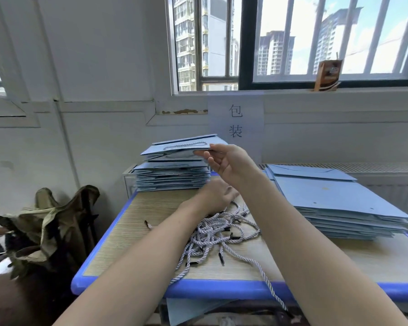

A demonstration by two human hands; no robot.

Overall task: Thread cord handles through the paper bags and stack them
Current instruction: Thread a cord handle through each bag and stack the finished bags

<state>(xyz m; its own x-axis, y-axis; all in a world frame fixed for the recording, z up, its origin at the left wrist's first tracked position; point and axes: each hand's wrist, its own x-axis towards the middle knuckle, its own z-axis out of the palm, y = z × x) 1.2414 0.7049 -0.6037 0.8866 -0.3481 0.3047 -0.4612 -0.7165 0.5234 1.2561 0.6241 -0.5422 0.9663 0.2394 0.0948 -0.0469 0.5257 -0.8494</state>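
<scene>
Head view: we look down over a wooden table with a blue rim (118, 287), both of our bare forearms reaching forward across it.
Right hand: our right hand (226, 162) is raised above the far side of the table, thumb and fingers pinching the near right corner of a flat, folded light-blue paper bag (174, 150).
Held bag: it hangs roughly level in the air, just above the left stack and apart from it; a pale twisted cord handle (185, 145) lies along its upper face.
Left stack: a pile of folded light-blue paper bags (172, 177) sits at the far left corner of the table, directly under the held bag.
Left hand: our left hand (213, 196) is low over the table, beside the left stack and at the far edge of the cords; its fingers are blurred, so we cannot tell whether they grip anything.
Cords: a loose tangle of grey-white twisted cords with black tips (212, 234) lies in the middle of the table, one strand trailing over the near rim.
Right stack: a wider pile of flat light-blue paper bags (335, 208) lies on the right side of the table, punched holes showing in the top one.
Surroundings: a white paper sign with two printed characters (236, 123) is fixed to the wall below the barred window (292, 43); an olive-green folding chair (54, 220) stands left of the table.
</scene>
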